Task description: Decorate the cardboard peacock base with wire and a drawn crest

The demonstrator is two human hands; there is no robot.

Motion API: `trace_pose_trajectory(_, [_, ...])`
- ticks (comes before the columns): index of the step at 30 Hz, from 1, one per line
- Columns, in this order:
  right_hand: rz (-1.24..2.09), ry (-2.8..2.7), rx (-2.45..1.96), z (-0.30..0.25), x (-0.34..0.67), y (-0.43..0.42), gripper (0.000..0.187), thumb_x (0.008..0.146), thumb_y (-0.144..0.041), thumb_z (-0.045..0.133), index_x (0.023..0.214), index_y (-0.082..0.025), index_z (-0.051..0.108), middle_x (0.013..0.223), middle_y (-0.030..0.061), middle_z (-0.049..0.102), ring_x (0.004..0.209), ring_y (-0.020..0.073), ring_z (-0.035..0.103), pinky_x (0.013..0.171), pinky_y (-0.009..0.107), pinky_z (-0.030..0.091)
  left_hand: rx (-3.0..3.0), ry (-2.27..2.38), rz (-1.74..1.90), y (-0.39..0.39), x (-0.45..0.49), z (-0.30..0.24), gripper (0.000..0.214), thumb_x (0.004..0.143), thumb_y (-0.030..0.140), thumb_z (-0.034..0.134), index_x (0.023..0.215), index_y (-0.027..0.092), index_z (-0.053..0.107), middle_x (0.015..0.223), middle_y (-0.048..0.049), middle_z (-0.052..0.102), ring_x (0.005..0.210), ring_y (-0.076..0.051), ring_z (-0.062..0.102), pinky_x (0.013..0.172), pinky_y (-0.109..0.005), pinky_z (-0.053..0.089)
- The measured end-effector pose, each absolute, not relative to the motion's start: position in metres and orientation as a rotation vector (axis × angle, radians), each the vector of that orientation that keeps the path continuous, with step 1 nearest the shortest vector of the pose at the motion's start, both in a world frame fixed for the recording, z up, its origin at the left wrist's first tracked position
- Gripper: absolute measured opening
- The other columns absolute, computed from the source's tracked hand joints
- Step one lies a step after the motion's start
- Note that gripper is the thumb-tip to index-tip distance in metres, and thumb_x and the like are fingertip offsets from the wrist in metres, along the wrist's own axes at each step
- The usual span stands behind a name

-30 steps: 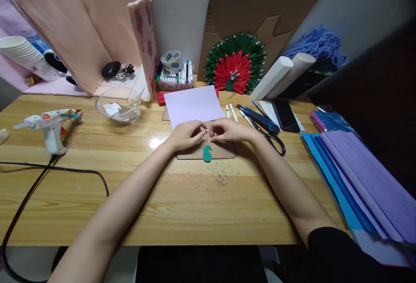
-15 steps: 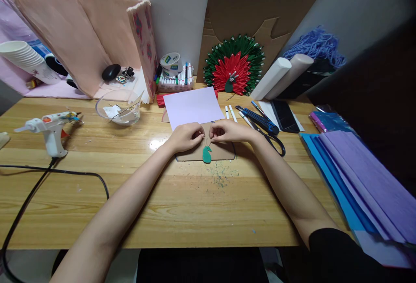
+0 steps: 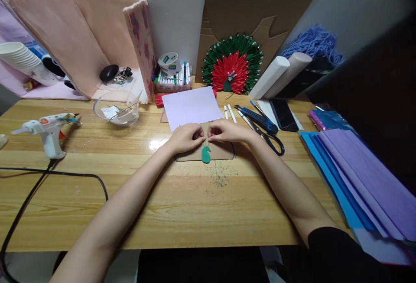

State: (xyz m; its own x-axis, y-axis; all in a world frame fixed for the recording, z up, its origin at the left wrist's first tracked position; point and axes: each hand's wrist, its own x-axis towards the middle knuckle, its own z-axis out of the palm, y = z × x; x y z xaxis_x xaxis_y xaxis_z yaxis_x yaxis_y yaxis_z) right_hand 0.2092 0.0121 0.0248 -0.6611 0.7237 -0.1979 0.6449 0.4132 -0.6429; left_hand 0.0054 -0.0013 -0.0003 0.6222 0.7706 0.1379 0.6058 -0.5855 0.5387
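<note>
A small green bird-shaped cutout (image 3: 206, 154) lies over the front part of a brown cardboard piece (image 3: 222, 151). Thin strands (image 3: 207, 142) rise from the top of its head. My left hand (image 3: 187, 138) is closed in a pinch at the left of these strands. From the other side, my right hand (image 3: 227, 131) pinches at them too, its fingertips close to the left ones. The fingertips hide the strands' upper ends. Beyond my hands a sheet of lilac paper (image 3: 191, 105) lies partly over the cardboard.
At left are a glue gun (image 3: 52, 138) with its black cord and a clear bowl (image 3: 125, 116). Scissors (image 3: 274, 142), a blue cutter (image 3: 256, 117) and markers lie at right, near folded purple paper (image 3: 364, 174). A red-and-green peacock craft (image 3: 232, 64) leans at the back.
My fingertips have shifted very slightly around the strands, and both hands still pinch there. The whole view has moved a little. The cutout stays on the cardboard.
</note>
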Motion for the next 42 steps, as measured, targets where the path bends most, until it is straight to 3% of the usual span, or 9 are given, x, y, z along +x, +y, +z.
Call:
trace_pose_trajectory(12, [1.101,-2.522,-1.237,0.0227,0.2098,0.0134,0.010,0.076,-0.026,0.061,0.080,-0.017,0.062,0.073,0.0027,0.062,0.065,0.0134,0.054,0.056,0.023,0.038,2.420,1.080,0.526,-0.0007,0.0050,-0.0024,0.019,0.081,0.037,0.050,0.080,0.020,0.058,0.073,-0.0003,0.059,0.066,-0.014,0.050,0.057,-0.027,0.031])
trace_pose_trajectory(19, [1.121,-2.531,-1.213,0.0194,0.2118,0.0166,0.018,0.080,-0.035,0.059,0.083,-0.017,0.063,0.078,0.0034,0.064,0.070,0.0143,0.055,0.061,0.025,0.039,2.405,1.065,0.517,-0.0031,0.0052,0.0019,0.022,0.079,0.041,0.052,0.082,0.020,0.057,0.074,-0.0001,0.059,0.067,-0.014,0.051,0.058,-0.027,0.033])
trace_pose_trajectory(42, [1.091,-2.491,-1.183,0.0201,0.2102,0.0152,0.012,0.081,-0.028,0.057,0.089,-0.018,0.059,0.079,0.0027,0.061,0.071,0.0143,0.054,0.063,0.025,0.039,2.383,1.016,0.521,0.0002,0.0029,-0.0023,0.020,0.082,0.038,0.048,0.085,0.021,0.058,0.080,-0.0008,0.061,0.073,-0.016,0.053,0.063,-0.028,0.035])
